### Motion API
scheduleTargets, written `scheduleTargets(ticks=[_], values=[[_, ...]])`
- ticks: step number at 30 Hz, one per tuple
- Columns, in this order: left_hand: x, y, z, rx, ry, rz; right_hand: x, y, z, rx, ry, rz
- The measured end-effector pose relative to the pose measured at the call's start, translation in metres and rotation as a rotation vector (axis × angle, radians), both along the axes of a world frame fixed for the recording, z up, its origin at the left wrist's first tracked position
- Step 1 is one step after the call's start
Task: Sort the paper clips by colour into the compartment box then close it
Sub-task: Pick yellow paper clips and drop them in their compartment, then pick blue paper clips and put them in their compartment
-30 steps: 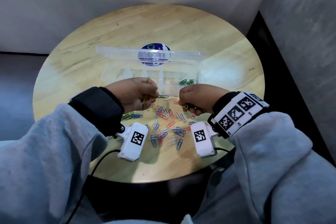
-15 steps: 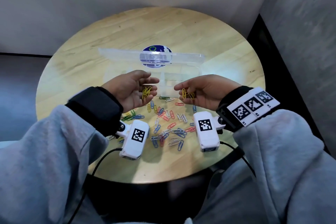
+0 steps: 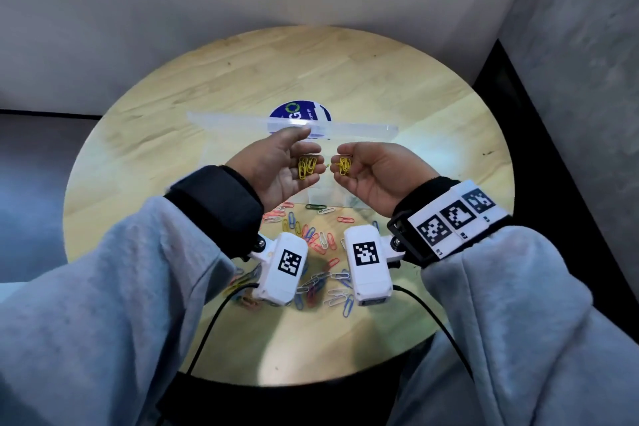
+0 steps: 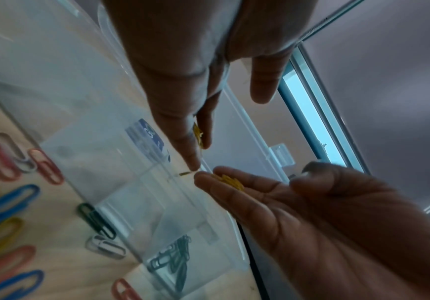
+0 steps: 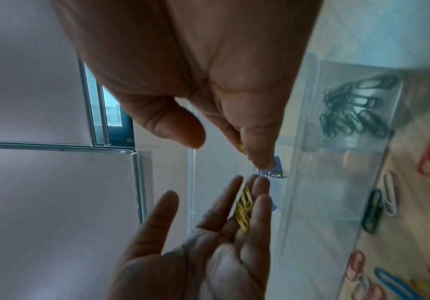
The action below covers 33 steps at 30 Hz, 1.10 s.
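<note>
Round table (image 3: 380, 73) — above one compartment box (image 3: 224, 120), left hand (image 3: 276, 171) and right hand (image 3: 377, 176), fingers loosely spread, each carry one yellow clip cluster (image 3: 307, 167).

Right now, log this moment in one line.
left hand: palm up, yellow clips on it | right hand: palm up, more yellow clips | box: open, green clips inside | loose clips: on table
</note>
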State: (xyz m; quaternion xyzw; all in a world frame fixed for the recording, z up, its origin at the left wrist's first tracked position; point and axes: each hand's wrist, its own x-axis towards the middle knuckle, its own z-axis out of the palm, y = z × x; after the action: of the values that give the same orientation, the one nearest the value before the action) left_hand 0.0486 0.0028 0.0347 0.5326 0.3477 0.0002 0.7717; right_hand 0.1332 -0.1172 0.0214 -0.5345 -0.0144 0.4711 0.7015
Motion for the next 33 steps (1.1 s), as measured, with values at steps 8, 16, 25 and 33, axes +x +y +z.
scheduleTargets(ticks=[8,16,25,33], values=[[0.015,-0.002,-0.007,0.005,-0.027,0.019,-0.003,0.007,0.003,-0.037,-0.011,0.029],[0.000,0.000,-0.006,0.154,-0.086,-0.016,0.000,0.000,0.004,-0.144,-0.149,0.079],[-0.028,-0.020,-0.014,1.039,0.482,-0.899,0.006,-0.047,0.006,-0.619,-0.708,0.578],[-0.037,-0.058,-0.031,1.283,0.476,-1.042,-0.004,-0.056,-0.020,-1.016,-1.042,0.783]])
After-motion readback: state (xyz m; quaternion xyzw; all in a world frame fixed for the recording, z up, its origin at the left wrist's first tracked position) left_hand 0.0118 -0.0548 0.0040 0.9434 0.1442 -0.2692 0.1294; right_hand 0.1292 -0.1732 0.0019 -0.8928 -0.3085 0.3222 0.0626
